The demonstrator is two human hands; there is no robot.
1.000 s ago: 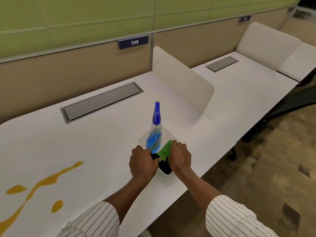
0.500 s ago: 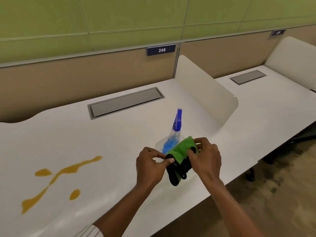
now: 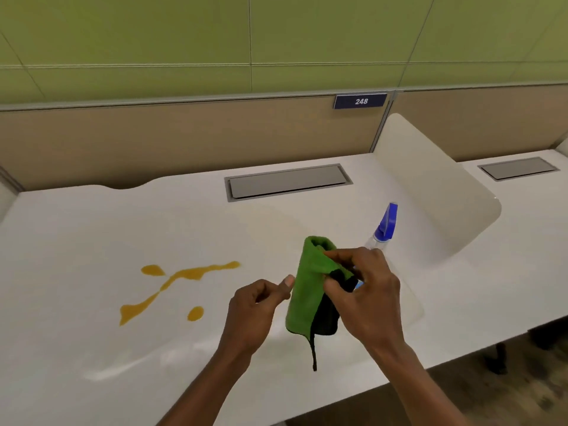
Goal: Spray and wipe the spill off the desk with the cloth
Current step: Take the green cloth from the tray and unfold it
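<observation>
A green cloth (image 3: 304,290) with a black underside hangs above the white desk (image 3: 92,235), held up at its top by my right hand (image 3: 365,290). My left hand (image 3: 255,309) sits just left of the cloth, thumb touching its edge, fingers loosely curled. A yellow-orange spill (image 3: 181,278) with several splashes lies on the desk to the left of both hands. The spray bottle (image 3: 384,229), clear with a blue trigger head, stands behind my right hand, its lower body hidden.
A white curved divider (image 3: 430,192) rises to the right of the bottle. A grey cable hatch (image 3: 289,181) is set into the desk at the back, and another hatch (image 3: 519,169) on the neighbouring desk. The desk's front edge (image 3: 399,379) runs just below my wrists.
The cloth has been lifted out from beside the bottle and raised, now partly unfolded and hanging. My view has turned left, bringing the spill nearer the middle.
</observation>
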